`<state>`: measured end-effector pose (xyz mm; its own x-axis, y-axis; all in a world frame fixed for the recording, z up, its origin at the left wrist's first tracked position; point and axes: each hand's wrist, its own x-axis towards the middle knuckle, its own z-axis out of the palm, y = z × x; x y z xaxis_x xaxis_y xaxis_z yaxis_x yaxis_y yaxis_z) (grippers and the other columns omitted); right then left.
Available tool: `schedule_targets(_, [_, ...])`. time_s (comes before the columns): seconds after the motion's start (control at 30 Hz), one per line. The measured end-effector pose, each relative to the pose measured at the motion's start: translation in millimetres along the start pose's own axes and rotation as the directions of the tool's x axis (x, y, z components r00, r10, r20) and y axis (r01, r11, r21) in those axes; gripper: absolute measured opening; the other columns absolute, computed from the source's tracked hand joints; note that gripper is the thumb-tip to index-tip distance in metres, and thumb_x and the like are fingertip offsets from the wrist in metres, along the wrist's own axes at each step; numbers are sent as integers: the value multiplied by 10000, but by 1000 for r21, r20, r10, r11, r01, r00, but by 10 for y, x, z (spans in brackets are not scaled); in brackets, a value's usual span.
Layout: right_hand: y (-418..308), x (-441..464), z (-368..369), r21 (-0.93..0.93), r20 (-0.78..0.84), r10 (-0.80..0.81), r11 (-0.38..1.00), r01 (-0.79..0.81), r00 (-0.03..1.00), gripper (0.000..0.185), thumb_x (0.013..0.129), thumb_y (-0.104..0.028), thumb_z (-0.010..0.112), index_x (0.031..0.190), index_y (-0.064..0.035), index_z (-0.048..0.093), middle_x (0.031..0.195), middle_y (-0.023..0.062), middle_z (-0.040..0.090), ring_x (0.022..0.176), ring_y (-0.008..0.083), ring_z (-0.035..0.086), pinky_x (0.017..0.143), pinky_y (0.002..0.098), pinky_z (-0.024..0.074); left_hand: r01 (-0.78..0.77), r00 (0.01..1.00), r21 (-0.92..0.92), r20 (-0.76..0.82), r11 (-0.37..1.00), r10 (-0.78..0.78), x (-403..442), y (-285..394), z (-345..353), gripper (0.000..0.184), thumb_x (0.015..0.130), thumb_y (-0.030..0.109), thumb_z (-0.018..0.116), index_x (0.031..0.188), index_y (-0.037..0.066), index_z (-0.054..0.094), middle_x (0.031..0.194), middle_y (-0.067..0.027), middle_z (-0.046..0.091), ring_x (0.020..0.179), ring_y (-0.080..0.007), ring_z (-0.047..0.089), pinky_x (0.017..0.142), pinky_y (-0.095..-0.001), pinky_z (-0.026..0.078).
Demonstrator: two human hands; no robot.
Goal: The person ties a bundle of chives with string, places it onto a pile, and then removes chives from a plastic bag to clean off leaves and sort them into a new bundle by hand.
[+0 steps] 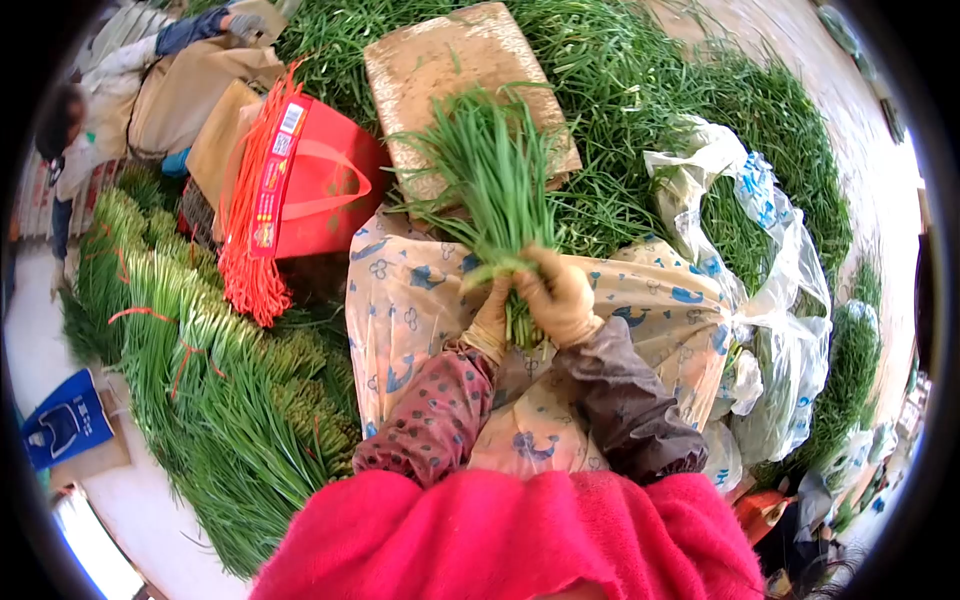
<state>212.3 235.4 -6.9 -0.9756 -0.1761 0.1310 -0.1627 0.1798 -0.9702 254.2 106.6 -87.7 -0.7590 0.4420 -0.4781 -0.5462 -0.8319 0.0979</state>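
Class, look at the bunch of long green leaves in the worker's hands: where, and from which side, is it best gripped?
Probably by the stalks near its lower end, coming from the worker's side. The bunch narrows there, where the left hand and right hand hold it; its leaves fan out loosely toward the board, likely giving a poorer grip.

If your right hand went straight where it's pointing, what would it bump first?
The right hand would meet the bunch of long, thin green leaves it holds; beyond, probably the brown rectangular board, though depth is unclear.
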Motion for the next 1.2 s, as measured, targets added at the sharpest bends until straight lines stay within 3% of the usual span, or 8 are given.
schedule_targets(0.5, [-697,9,52,-377,508,8,901,214,861,236,846,-304,613,971,-105,614,768,106,633,699,329,621,614,410,500,-149,974,348,-108,926,198,-220,64,564,221,889,120,597,1080,8,581,831,-91,620,737,-165,608,676,-292,554])
schedule_targets(0.67, [-994,-364,106,56,678,194,948,-314,709,198,900,-245,576,994,-72,599,756,124,656,704,314,654,615,396,517,185,971,150,-178,971,-158,42,340,349,273,832,156,667,1009,-45,614,813,-124,645,693,-208,644,627,-319,576])
schedule_targets(0.77, [-1154,-387,-134,220,793,-140,973,-64,593,164,900,-216,563,988,-92,626,786,89,672,703,258,671,597,347,533,220,966,214,-182,952,-183,88,368,219,340,832,209,676,1083,-5,595,824,-93,650,750,-240,654,597,-348,578])
schedule_targets(0.93, [-1225,-109,-581,-91,726,10,992,82,687,258,833,-203,639,1071,-106,658,851,69,691,735,239,669,615,320,526,197,953,213,-271,957,-136,132,292,207,311,829,164,646,1055,-45,601,826,-109,643,691,-198,639,607,-306,558])
schedule_targets(0.97, [-1086,-42,-689,-329,320,-195,895,302,927,308,826,-173,648,1126,-104,640,851,83,686,750,254,667,652,321,528,187,961,207,-240,960,-136,130,283,210,326,838,187,651,1074,-32,595,824,-107,645,709,-214,646,605,-322,566])
schedule_targets(1.0, [-1015,181,-762,-372,93,178,919,-132,980,381,802,-148,680,1172,-89,609,936,116,671,788,276,651,698,345,520,176,968,202,-213,963,-132,112,280,208,341,848,209,656,1093,-19,588,822,-104,647,726,-230,653,603,-337,574])
schedule_targets(1.1, [-847,518,-858,-898,-229,81,367,-243,970,534,789,-221,713,1238,-23,500,1173,229,574,1004,356,616,844,400,504,194,966,267,-220,944,-136,37,281,265,341,857,213,644,1095,-24,585,830,-111,643,731,-229,651,611,-332,576])
schedule_targets(1.2, [-687,608,-659,-690,-3,502,625,-365,865,562,837,-416,650,1223,-29,519,1066,199,642,949,341,641,823,420,505,175,973,282,-196,943,-122,16,250,302,295,862,162,629,1088,-21,580,865,-108,643,737,-221,650,621,-327,576])
